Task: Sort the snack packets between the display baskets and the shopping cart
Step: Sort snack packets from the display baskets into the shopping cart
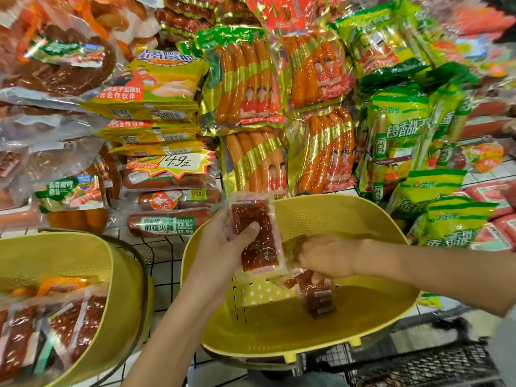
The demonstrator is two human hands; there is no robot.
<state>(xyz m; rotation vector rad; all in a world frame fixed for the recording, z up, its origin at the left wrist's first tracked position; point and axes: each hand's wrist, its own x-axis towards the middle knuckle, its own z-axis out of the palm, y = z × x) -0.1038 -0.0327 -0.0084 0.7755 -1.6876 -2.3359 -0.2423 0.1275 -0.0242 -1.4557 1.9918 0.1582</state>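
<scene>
The left basket (pixel 117 263) is lying part-filled with red packets (pixel 81 325); the left hand (pixel 220 247) is pinching one snack packet (pixel 255 236) upright, thumb across its face, probably to check it, while the right hand (pixel 326 258) is curling its fingers round a small stack (pixel 318 298) inside the right basket (pixel 335 216).

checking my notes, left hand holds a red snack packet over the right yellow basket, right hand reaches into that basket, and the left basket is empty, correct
Not quite: the head view shows the left basket holding several snack packets, not empty. The rest stands: the left hand holds a red snack packet over the right yellow basket, and the right hand reaches into it.
</scene>
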